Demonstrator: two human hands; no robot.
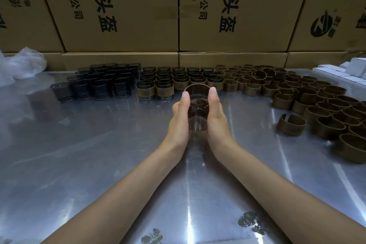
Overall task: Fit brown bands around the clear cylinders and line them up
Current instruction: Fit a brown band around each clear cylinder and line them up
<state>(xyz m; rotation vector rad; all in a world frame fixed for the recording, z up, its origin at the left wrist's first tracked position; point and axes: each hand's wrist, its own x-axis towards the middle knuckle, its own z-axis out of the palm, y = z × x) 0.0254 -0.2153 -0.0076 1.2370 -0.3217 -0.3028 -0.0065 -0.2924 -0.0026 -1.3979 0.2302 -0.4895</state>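
Item in hand: one clear cylinder (pixel 198 113), tilted with its open mouth toward the camera, held above the bench (pixel 99 154) at centre, a brown band (pixel 197 86) seated round its far end. Grip: left hand (pixel 179 117) and right hand (pixel 216 117) cup the cylinder from either side, thumbs laid straight along its flanks with tips at the band's rim; the other fingers pass behind the cylinder and are mostly hidden. Just beyond the hands: banded cylinders (pixel 174 79), standing upright in close rows, the nearest row beginning at the left with two units. Left of these, touching rows of bare cylinders (pixel 99 83), dark-looking, no bands. Right of the banded rows and curving toward the near right edge: a large stock of loose brown bands (pixel 309 103), most standing on edge; one split band (pixel 291 125) sits slightly apart from the stock on its near side. Far left: crumpled clear plastic (pixel 21 63). Far right: white boxes (pixel 344 70). Rear: stacked cardboard cartons (pixel 138 16) printed in black characters, forming a wall behind the bench.
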